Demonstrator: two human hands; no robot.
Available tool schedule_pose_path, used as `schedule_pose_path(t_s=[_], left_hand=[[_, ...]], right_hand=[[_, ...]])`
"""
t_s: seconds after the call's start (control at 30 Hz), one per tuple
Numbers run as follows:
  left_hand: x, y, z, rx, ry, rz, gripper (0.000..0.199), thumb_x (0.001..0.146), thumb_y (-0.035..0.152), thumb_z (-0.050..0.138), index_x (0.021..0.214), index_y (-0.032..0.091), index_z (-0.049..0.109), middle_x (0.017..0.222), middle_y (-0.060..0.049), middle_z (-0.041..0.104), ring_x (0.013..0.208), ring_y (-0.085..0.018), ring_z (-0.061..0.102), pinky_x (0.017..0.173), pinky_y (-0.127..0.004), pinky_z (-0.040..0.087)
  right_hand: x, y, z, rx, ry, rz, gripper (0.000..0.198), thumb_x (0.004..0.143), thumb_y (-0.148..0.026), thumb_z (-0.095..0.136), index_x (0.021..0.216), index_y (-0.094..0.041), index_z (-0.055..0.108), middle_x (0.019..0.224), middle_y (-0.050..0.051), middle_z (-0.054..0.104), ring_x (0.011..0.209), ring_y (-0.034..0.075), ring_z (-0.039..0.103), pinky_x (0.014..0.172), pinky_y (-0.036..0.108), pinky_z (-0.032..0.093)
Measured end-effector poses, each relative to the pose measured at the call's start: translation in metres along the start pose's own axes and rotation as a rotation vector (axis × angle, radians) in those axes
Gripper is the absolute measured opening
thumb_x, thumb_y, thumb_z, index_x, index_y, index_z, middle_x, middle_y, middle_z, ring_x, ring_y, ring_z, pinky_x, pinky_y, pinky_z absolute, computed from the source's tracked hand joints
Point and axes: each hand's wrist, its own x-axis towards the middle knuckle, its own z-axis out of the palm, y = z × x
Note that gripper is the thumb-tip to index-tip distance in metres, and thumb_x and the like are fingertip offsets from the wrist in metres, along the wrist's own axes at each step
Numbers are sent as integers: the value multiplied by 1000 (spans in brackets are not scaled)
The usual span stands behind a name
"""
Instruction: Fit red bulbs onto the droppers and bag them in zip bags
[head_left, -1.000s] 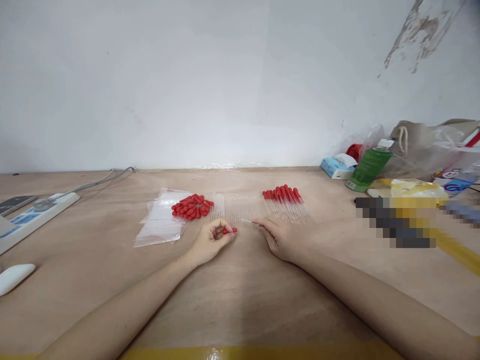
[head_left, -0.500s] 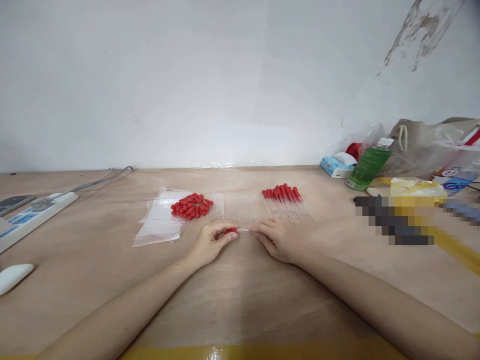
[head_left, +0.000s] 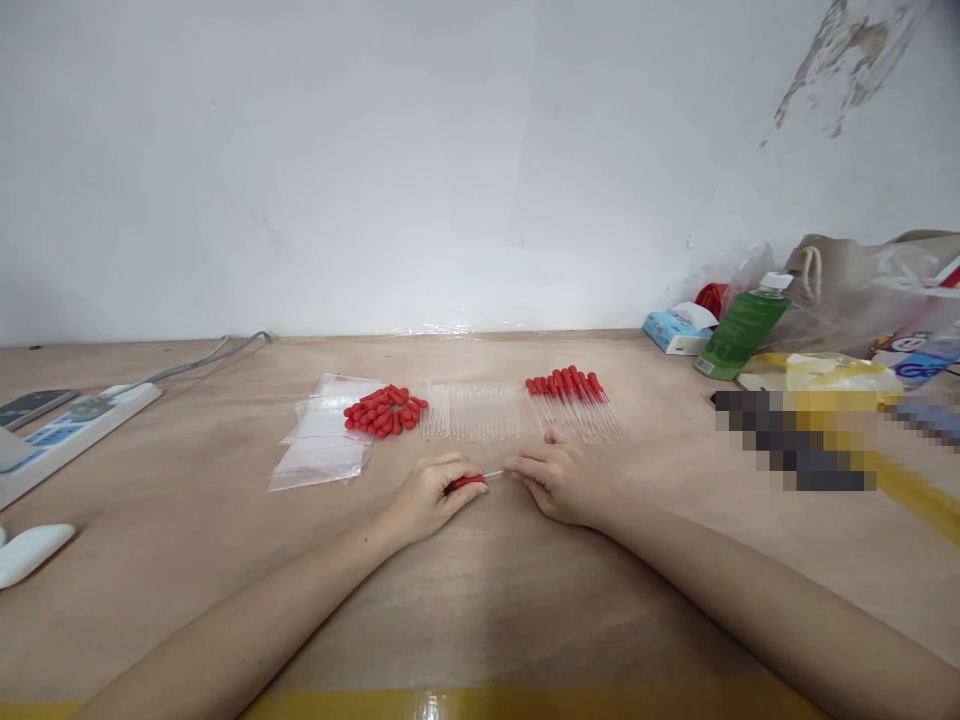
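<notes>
My left hand [head_left: 439, 492] is closed around a red rubber dropper bulb [head_left: 466, 482]. A thin clear glass tube [head_left: 493, 474] runs from the bulb to my right hand [head_left: 551, 478], whose fingertips pinch its other end. Whether the tube sits inside the bulb is hidden by my left fingers. Beyond my left hand lies a pile of loose red bulbs [head_left: 386, 410]. A row of clear glass tubes [head_left: 476, 412] lies behind both hands. Past my right hand, several droppers with red bulbs [head_left: 566, 385] are laid side by side.
Clear plastic zip bags [head_left: 319, 440] lie left of the bulb pile. A power strip [head_left: 135, 400] and a white object [head_left: 37, 553] are at far left. On the right stand a green bottle [head_left: 742, 330], a tissue pack [head_left: 675, 332] and plastic bags [head_left: 847, 375]. A wall [head_left: 450, 200] backs the table.
The bulb and tube have come slightly nearer to me and tilted, with the right end higher. My left fingers have shifted right along the bulb, and less of the tube shows between my hands.
</notes>
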Motion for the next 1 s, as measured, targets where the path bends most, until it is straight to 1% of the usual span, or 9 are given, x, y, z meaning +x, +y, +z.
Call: schedule_pose_path(t_s=[0.2, 0.5, 0.57, 0.67, 0.77, 0.8, 0.87, 0.93, 1.0], left_hand=[[-1, 1, 1, 17, -10, 70, 18, 84, 27, 48, 84, 17, 63, 72, -3, 58, 62, -11, 51, 57, -22, 38], [1, -1, 0, 18, -7, 77, 18, 84, 27, 48, 83, 16, 63, 73, -3, 58, 63, -12, 52, 57, -22, 39], [3, -2, -1, 8, 6, 70, 18, 84, 28, 48, 83, 16, 63, 73, -4, 59, 64, -12, 52, 59, -23, 40], [6, -5, -3, 6, 47, 55, 17, 83, 29, 50, 84, 18, 64, 74, -4, 61, 66, -13, 53, 61, -25, 41], [6, -6, -7, 14, 154, 20, 21, 81, 30, 52, 98, 20, 60, 76, -3, 59, 60, -11, 50, 56, -23, 40], [6, -6, -8, 22, 190, -1, 25, 80, 30, 53, 103, 21, 57, 78, -2, 57, 58, -11, 48, 55, -23, 40], [5, -6, -9, 43, 220, -36, 29, 80, 29, 54, 107, 22, 54, 77, -1, 55, 55, -10, 46, 53, -22, 40], [3, -6, -8, 60, 165, -37, 25, 80, 27, 52, 104, 22, 55, 75, 0, 54, 55, -9, 46, 53, -22, 40], [2, -5, -6, 61, 74, 16, 19, 82, 25, 50, 99, 20, 58, 74, 0, 55, 58, -10, 49, 56, -22, 40]], right_hand=[[5, -11, 0, 74, -32, 0, 21, 83, -16, 39, 83, -18, 61, 67, 1, 63, 53, 9, 47, 65, 29, 23], [9, -14, 7, 94, -106, 67, 21, 85, -18, 39, 75, -17, 57, 66, 0, 63, 55, 11, 50, 66, 28, 26], [12, -15, 5, 61, -127, 75, 20, 86, -18, 39, 76, -17, 56, 69, 1, 64, 57, 11, 52, 67, 28, 28], [17, -20, -2, -64, -167, 77, 17, 85, -16, 40, 80, -16, 56, 75, 5, 64, 63, 14, 54, 68, 29, 29], [19, -20, -12, -162, -209, 96, 16, 80, -8, 43, 85, -15, 57, 82, 8, 62, 69, 16, 55, 66, 29, 31], [20, -17, -15, -165, -205, 142, 17, 79, -8, 43, 86, -15, 57, 85, 9, 61, 69, 16, 55, 64, 28, 32], [19, -3, -21, -127, -156, 306, 16, 80, -11, 42, 84, -16, 57, 87, 8, 61, 68, 15, 54, 59, 26, 32], [20, 17, -25, -64, -68, 522, 17, 82, -20, 42, 77, -18, 58, 82, 6, 62, 67, 15, 55, 58, 26, 32], [22, 39, -29, -82, 6, 752, 23, 81, -30, 44, 67, -19, 59, 71, 4, 63, 65, 17, 55, 59, 28, 31]])
